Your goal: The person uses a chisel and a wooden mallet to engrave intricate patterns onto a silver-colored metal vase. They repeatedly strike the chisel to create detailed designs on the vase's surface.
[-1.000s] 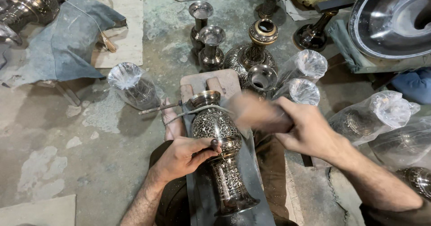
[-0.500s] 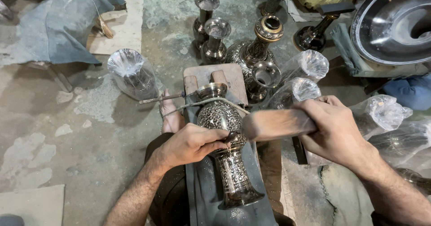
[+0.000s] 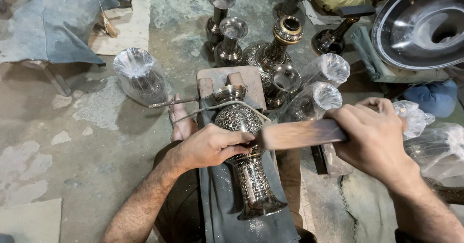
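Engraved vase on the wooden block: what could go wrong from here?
1. The left hand presses on the engraved vase right where the wooden bar, gripped by the right hand, meets it; a slip could hit the fingers.
2. The vase lies on its side across a narrow wooden block and lap cloth; it might roll.
3. Plastic-wrapped vases sit close by and could get knocked.

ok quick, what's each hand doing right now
Left hand: closed on the engraved metal vase lying on the grey cloth.
Right hand: closed around a wooden stick, its end at the vase.
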`<control>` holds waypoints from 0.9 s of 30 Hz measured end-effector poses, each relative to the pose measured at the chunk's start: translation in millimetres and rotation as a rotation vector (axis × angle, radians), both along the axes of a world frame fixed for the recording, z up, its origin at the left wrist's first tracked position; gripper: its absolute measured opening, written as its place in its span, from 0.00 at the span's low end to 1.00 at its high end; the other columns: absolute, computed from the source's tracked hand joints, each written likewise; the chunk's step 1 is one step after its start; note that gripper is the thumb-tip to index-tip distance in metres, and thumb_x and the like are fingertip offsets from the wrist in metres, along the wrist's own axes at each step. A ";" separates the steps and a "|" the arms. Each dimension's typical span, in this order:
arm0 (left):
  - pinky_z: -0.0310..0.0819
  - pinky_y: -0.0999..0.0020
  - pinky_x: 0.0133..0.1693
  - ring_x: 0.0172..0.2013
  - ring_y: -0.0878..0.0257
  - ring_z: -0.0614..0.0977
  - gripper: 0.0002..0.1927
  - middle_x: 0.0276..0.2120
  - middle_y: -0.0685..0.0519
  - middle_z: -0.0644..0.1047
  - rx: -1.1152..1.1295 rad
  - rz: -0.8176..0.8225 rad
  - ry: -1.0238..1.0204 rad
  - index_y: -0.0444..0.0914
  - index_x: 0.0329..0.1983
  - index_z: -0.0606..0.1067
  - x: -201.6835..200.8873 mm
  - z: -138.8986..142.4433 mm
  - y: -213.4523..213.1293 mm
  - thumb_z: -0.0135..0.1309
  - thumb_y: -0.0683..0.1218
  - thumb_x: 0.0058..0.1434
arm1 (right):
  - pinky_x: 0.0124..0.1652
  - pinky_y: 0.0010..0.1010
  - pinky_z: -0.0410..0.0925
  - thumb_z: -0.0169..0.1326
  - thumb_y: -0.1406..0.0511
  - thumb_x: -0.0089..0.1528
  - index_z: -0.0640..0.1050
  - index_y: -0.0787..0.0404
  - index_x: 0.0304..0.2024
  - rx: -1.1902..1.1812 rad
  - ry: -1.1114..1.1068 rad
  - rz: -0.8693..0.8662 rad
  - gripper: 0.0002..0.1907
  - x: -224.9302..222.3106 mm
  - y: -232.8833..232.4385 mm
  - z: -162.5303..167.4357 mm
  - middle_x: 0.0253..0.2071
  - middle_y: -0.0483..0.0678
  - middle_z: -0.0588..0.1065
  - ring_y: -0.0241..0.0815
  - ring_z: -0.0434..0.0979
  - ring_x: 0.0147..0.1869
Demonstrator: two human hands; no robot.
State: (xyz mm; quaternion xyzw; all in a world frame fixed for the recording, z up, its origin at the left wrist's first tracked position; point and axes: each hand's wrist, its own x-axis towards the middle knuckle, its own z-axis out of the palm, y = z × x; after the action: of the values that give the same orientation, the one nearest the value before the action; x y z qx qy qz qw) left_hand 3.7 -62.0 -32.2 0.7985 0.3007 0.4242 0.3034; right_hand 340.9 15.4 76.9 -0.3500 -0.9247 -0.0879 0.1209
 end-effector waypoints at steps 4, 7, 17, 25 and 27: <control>0.85 0.66 0.43 0.40 0.56 0.89 0.16 0.43 0.45 0.85 0.019 -0.015 -0.010 0.33 0.54 0.78 -1.2 -2.9 2.8 0.61 0.43 0.65 | 0.52 0.47 0.66 0.66 0.66 0.46 0.77 0.58 0.43 -0.057 0.068 -0.003 0.22 1.6 -1.8 -0.3 0.35 0.45 0.77 0.44 0.78 0.43; 0.85 0.65 0.43 0.40 0.55 0.89 0.15 0.42 0.46 0.85 0.022 -0.023 -0.001 0.33 0.53 0.78 -2.0 -3.2 4.1 0.61 0.43 0.65 | 0.52 0.44 0.66 0.64 0.66 0.46 0.76 0.59 0.45 -0.113 0.180 0.015 0.23 -0.7 -2.3 -2.7 0.38 0.46 0.77 0.46 0.77 0.46; 0.86 0.67 0.42 0.38 0.58 0.89 0.13 0.40 0.47 0.85 -0.002 -0.064 0.015 0.34 0.53 0.78 -4.6 -3.6 6.3 0.58 0.43 0.67 | 0.54 0.51 0.64 0.67 0.69 0.48 0.78 0.57 0.43 0.085 -0.017 0.002 0.21 1.8 2.5 -4.1 0.34 0.44 0.78 0.45 0.80 0.42; 0.85 0.68 0.37 0.34 0.61 0.89 0.13 0.37 0.48 0.86 -0.001 -0.094 0.044 0.34 0.53 0.79 -4.4 -4.9 11.0 0.58 0.44 0.68 | 0.55 0.44 0.64 0.65 0.67 0.46 0.77 0.56 0.47 -0.155 0.241 0.054 0.25 3.1 3.5 -1.3 0.40 0.43 0.77 0.44 0.76 0.47; 0.85 0.68 0.37 0.34 0.60 0.89 0.14 0.37 0.48 0.85 -0.007 -0.100 0.036 0.34 0.53 0.78 -6.4 -3.2 10.0 0.59 0.45 0.67 | 0.55 0.43 0.64 0.65 0.67 0.45 0.77 0.56 0.46 -0.152 0.229 0.048 0.25 0.8 3.8 -1.6 0.39 0.43 0.77 0.44 0.76 0.46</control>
State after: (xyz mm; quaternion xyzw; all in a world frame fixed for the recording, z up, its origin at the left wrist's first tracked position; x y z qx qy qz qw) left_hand -2.7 -52.0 -35.5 0.8191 0.2672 0.3929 0.3214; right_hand 341.7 19.2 75.3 -0.3435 -0.9170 0.0257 0.2010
